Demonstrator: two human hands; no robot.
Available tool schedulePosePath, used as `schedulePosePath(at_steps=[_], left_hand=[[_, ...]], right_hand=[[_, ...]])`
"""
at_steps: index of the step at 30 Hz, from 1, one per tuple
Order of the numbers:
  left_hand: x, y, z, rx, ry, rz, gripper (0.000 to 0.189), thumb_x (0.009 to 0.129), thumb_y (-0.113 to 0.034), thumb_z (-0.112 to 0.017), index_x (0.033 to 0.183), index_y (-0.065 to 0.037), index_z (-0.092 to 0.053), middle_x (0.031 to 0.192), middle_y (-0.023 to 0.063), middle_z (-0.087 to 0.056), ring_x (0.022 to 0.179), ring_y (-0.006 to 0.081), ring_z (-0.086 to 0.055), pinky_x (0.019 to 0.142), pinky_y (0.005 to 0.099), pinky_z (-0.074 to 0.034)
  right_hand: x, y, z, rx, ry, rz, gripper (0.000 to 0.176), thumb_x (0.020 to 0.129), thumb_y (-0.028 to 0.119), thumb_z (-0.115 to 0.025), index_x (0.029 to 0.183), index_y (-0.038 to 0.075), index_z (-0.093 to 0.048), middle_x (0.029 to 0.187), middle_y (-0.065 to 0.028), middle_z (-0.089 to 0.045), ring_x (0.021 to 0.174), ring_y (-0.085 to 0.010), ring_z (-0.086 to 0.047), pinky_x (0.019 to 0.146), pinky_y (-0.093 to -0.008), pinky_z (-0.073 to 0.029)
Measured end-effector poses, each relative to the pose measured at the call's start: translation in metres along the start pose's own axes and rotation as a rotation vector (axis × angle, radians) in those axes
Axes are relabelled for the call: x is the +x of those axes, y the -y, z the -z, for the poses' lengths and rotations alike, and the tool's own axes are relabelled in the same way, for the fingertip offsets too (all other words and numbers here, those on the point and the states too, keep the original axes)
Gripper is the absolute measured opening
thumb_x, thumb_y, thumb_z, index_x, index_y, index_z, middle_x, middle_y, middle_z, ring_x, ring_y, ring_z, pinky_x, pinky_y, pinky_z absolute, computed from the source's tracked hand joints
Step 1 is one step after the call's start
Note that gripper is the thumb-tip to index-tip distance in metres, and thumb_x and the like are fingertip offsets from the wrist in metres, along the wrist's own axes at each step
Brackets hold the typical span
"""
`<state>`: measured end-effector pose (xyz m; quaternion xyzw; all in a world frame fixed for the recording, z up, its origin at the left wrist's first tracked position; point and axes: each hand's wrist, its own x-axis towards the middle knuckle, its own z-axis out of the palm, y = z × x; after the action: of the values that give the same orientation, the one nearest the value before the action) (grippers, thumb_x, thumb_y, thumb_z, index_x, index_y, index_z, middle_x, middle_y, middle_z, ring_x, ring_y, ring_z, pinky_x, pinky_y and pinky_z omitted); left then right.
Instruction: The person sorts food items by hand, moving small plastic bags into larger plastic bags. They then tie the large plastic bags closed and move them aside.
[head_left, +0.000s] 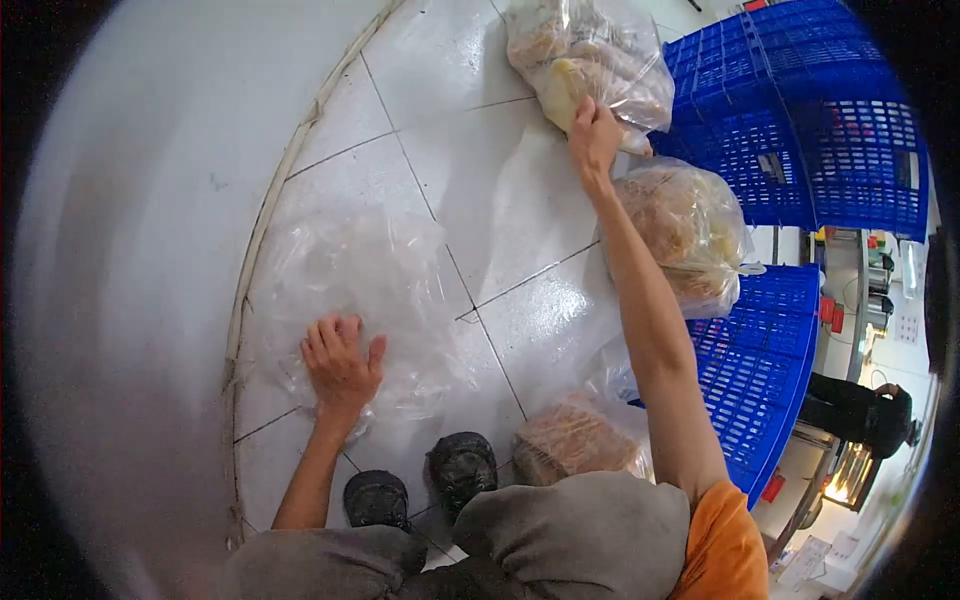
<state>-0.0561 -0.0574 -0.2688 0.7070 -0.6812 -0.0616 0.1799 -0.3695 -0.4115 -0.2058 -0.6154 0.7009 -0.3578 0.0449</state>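
Note:
My left hand (342,365) rests with fingers spread on crumpled clear plastic sheeting or bags (385,290) on the floor. My right hand (595,138) reaches far forward, its fingers closed on the lower edge of a clear plastic bag (640,80) filled with pale yellow and tan pieces. Below my right forearm sits a second filled bag (690,225), its neck gathered at the right. A third bag (575,440), with brownish contents, lies close to my right knee. What exactly the bags contain cannot be made out.
Blue plastic crates (745,130) stand stacked at the right, with another blue crate (750,370) nearer me. A white wall (130,300) runs along the left of the tiled floor (540,210). In the background at right, a person in dark clothes (870,415) stands near a counter.

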Motion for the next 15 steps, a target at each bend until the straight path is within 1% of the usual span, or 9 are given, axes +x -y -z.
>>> schedulePosePath(at_steps=[3, 5, 9, 10, 11, 12, 13, 14, 15], left_hand=[[0.002, -0.002, 0.003, -0.026, -0.033, -0.010, 0.046, 0.098, -0.051, -0.048, 0.107, -0.007, -0.056, 0.103, 0.0154, -0.051, 0.094, 0.0335, -0.050, 0.080, 0.0474, -0.039], [0.002, -0.002, 0.006, -0.034, -0.034, -0.013, 0.045, 0.098, -0.050, -0.048, 0.107, -0.006, -0.056, 0.103, 0.0157, -0.051, 0.094, 0.0336, -0.050, 0.080, 0.0472, -0.039], [0.000, -0.003, 0.008, -0.099, 0.012, 0.001, 0.045, 0.098, -0.045, -0.052, 0.113, -0.003, -0.055, 0.107, 0.0174, -0.052, 0.097, 0.0359, -0.050, 0.085, 0.0495, -0.039], [0.000, -0.001, 0.004, -0.099, 0.004, -0.023, 0.045, 0.098, -0.045, -0.052, 0.113, -0.003, -0.055, 0.107, 0.0174, -0.052, 0.097, 0.0359, -0.050, 0.085, 0.0495, -0.039], [-0.002, 0.002, -0.002, -0.129, -0.136, -0.040, 0.045, 0.097, -0.042, -0.054, 0.116, -0.002, -0.053, 0.111, 0.0180, -0.052, 0.098, 0.0358, -0.050, 0.087, 0.0497, -0.039], [-0.003, 0.003, -0.003, -0.162, -0.275, -0.054, 0.045, 0.097, -0.040, -0.056, 0.119, 0.000, -0.052, 0.115, 0.0185, -0.053, 0.099, 0.0358, -0.050, 0.090, 0.0500, -0.039], [-0.005, 0.003, -0.002, -0.166, -0.274, -0.069, 0.045, 0.097, -0.040, -0.056, 0.119, 0.000, -0.052, 0.115, 0.0185, -0.053, 0.099, 0.0358, -0.050, 0.090, 0.0500, -0.039], [-0.006, 0.003, -0.001, -0.393, -0.333, 0.030, 0.043, 0.097, -0.035, -0.057, 0.121, 0.001, -0.050, 0.119, 0.0189, -0.053, 0.100, 0.0350, -0.051, 0.091, 0.0483, -0.039], [-0.006, 0.002, 0.000, -0.622, -0.384, 0.130, 0.042, 0.097, -0.030, -0.059, 0.123, 0.002, -0.049, 0.123, 0.0192, -0.053, 0.102, 0.0342, -0.052, 0.092, 0.0465, -0.040]], right_hand=[[-0.019, 0.008, 0.005, -0.068, -0.109, 0.126, 0.045, 0.099, 0.035, -0.050, 0.083, -0.003, -0.069, 0.069, -0.0183, -0.065, 0.067, -0.0306, -0.062, 0.069, -0.0413, -0.047], [-0.039, 0.016, 0.014, -0.032, 0.020, 0.131, 0.043, 0.099, 0.034, -0.051, 0.085, -0.003, -0.068, 0.073, -0.0196, -0.066, 0.068, -0.0310, -0.062, 0.067, -0.0431, -0.046], [-0.108, 0.024, 0.024, 0.050, 0.076, 0.206, 0.040, 0.098, 0.032, -0.058, 0.080, -0.003, -0.063, 0.067, -0.0189, -0.063, 0.062, -0.0311, -0.060, 0.064, -0.0435, -0.045], [-0.130, 0.036, 0.036, 0.058, 0.125, 0.198, 0.037, 0.097, 0.030, -0.061, 0.080, -0.003, -0.063, 0.068, -0.0177, -0.063, 0.063, -0.0300, -0.060, 0.064, -0.0428, -0.046], [-0.154, 0.052, 0.049, 0.066, 0.180, 0.188, 0.035, 0.096, 0.029, -0.064, 0.080, -0.002, -0.062, 0.068, -0.0165, -0.063, 0.065, -0.0290, -0.059, 0.064, -0.0422, -0.046], [-0.179, 0.068, 0.060, 0.164, 0.185, 0.163, 0.027, 0.091, 0.023, -0.071, 0.085, -0.001, -0.062, 0.073, -0.0147, -0.064, 0.068, -0.0279, -0.059, 0.070, -0.0416, -0.045], [-0.202, 0.075, 0.069, 0.223, 0.288, 0.140, 0.029, 0.087, 0.022, -0.076, 0.094, -0.001, -0.060, 0.080, -0.0145, -0.064, 0.074, -0.0290, -0.059, 0.075, -0.0419, -0.044], [-0.222, 0.081, 0.084, 0.139, 0.337, 0.264, 0.035, 0.085, 0.023, -0.078, 0.101, -0.001, -0.056, 0.088, -0.0160, -0.063, 0.082, -0.0295, -0.059, 0.079, -0.0423, -0.044], [-0.235, 0.091, 0.098, 0.220, 0.470, 0.234, 0.041, 0.085, 0.024, -0.077, 0.108, -0.001, -0.054, 0.090, -0.0182, -0.061, 0.091, -0.0325, -0.059, 0.082, -0.0449, -0.046]])
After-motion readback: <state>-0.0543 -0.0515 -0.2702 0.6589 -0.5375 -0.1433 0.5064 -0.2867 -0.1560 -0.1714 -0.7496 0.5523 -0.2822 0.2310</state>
